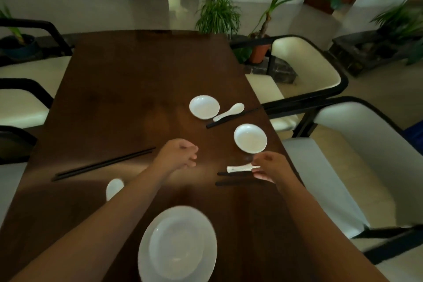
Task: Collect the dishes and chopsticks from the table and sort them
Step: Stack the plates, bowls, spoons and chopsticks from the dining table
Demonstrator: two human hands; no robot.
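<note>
The right hand [271,167] pinches the white spoon [240,168] just above the near chopsticks [238,178] on the table [119,89]; the left hand [180,155] hovers loosely curled, empty (apparently). Collection is underway; next, lift the spoon clear

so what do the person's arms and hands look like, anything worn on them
Both forearms are bare as far as the frame shows, with no sleeves in view. The left hand and right hand have no gloves, and no watch, bracelet or ring is visible, though motion blur softens the fingers.
</note>
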